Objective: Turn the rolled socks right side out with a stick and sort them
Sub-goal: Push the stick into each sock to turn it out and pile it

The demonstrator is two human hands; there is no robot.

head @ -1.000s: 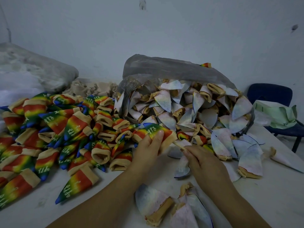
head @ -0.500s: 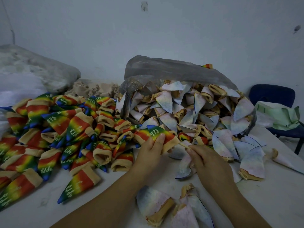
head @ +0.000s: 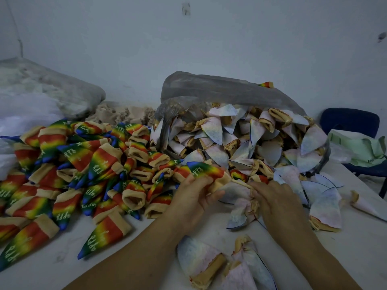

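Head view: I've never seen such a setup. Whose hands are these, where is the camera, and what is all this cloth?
There is no machine here. A person works bare-handed, and the one camera sits on their head, looking down. On the table, rainbow socks lie at left, right side out. Pale socks, inside out, spill from a plastic bag. The left hand grips the held sock, a rainbow one. The right hand pinches a thin stick that points at its cuff.
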